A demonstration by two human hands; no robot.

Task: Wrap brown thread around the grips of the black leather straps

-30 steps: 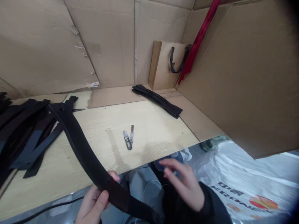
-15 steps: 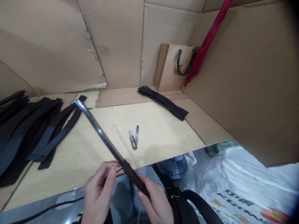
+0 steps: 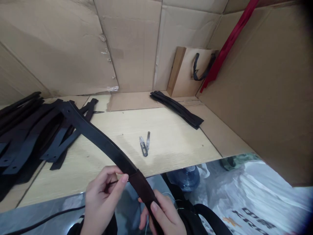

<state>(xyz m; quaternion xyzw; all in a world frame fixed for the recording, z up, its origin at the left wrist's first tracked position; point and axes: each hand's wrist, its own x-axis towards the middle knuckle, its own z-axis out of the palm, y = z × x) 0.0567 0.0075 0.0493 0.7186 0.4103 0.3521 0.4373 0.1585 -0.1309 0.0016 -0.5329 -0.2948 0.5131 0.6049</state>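
Leather strap (image 3: pixel 105 145) gripped in right hand (image 3: pixel 165 217); left hand (image 3: pixel 102 197) pinches thin thread (image 3: pixel 117 182).

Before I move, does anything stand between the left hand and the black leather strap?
Nothing visible does: the left hand is right at the lower edge of the black leather strap, with no object between them.
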